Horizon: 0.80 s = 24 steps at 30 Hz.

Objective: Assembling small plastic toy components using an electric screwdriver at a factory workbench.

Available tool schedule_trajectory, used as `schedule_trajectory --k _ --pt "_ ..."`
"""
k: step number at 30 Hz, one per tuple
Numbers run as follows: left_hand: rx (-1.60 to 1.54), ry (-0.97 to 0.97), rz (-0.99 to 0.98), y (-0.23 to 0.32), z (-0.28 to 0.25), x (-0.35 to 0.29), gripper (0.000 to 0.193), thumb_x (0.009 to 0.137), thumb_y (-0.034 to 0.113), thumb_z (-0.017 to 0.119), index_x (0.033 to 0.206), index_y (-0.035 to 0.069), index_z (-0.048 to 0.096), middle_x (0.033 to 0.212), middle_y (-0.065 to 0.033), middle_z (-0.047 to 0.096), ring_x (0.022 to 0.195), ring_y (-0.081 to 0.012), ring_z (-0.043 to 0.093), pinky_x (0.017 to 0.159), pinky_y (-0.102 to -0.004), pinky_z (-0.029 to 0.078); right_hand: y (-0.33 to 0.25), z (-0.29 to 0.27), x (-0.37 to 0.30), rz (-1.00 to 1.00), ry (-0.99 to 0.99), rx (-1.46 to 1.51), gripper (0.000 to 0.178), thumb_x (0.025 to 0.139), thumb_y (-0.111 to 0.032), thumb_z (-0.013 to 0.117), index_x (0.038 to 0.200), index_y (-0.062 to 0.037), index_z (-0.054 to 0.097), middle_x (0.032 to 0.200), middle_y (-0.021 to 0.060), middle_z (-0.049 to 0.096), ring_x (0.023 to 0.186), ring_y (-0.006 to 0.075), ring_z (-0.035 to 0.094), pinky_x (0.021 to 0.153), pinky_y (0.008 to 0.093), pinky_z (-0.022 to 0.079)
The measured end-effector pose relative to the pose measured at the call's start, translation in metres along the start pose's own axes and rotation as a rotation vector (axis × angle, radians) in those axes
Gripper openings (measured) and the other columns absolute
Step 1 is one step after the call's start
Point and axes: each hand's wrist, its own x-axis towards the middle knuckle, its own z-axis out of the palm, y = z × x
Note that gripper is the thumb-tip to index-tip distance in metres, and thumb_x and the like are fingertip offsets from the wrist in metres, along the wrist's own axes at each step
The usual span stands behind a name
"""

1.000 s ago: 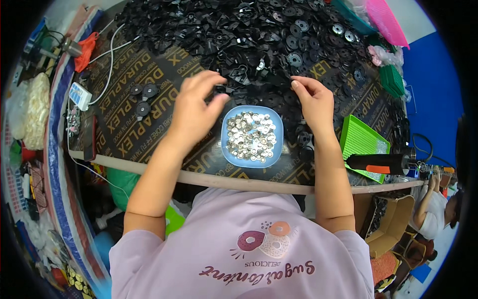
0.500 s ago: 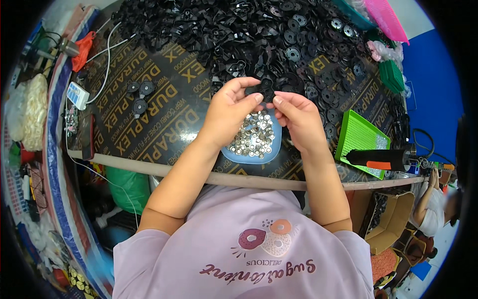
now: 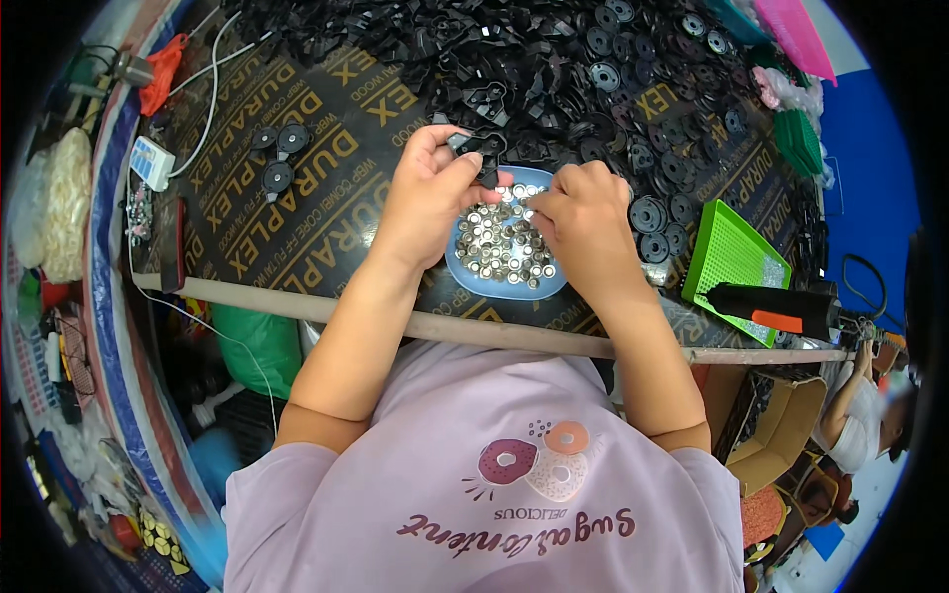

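Note:
My left hand [image 3: 419, 203] pinches a black plastic part [image 3: 486, 150] between thumb and fingers, just above the far left side of a shallow blue tray [image 3: 494, 292]. Many small round silver metal pieces [image 3: 502, 242] fill that tray. Over its right side is my right hand [image 3: 593, 225], knuckles up, fingers curled and pressed together at the metal pieces. Whatever its fingertips may grip is hidden.
Black plastic parts [image 3: 474, 59] lie heaped across the far side of the table, with round black discs [image 3: 649, 213] at the right. A green basket [image 3: 732, 247] and a black-and-orange tool [image 3: 771, 310] are at right. Three joined discs [image 3: 278, 178] lie left.
My right hand has let go of the black part and moved down to the tray's right side. My left hand has drawn slightly left, still holding the part, now tilted.

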Motion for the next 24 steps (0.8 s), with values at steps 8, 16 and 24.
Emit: schedule_trajectory --k 8,16,24 --pt "0.116 -0.010 -0.017 0.006 -0.002 -0.011 0.043 0.092 -0.004 0.049 0.133 0.003 0.038 0.108 -0.0158 0.060 0.092 -0.0236 0.067 0.072 -0.0295 0.056 0.002 0.002 -0.002 0.077 -0.056 0.114 0.007 0.070 -0.006 0.073 0.073 -0.0085 0.067 0.082 0.0037 0.061 0.088 0.0249 0.054 0.080 0.0394 0.038" --pt "0.283 -0.143 -0.044 -0.001 -0.001 -0.016 0.032 0.093 0.000 0.050 0.125 0.000 0.053 0.109 -0.0097 0.060 0.097 -0.0147 0.063 0.082 -0.0272 0.052 -0.002 -0.013 -0.003 0.053 -0.057 0.005 0.018 0.069 -0.004 0.076 0.086 -0.0080 0.069 0.088 0.0028 0.062 0.089 0.0245 0.054 0.080 0.0383 0.039" --pt "0.256 -0.070 -0.088 -0.004 -0.005 -0.015 0.028 0.093 0.002 0.052 0.120 0.002 0.056 0.103 -0.0088 0.064 0.089 -0.0110 0.061 0.078 -0.0247 0.050 0.001 0.003 -0.006 0.093 -0.087 -0.020 0.006 0.070 -0.011 0.073 0.075 -0.0098 0.070 0.083 0.0037 0.061 0.092 0.0238 0.054 0.080 0.0402 0.037"
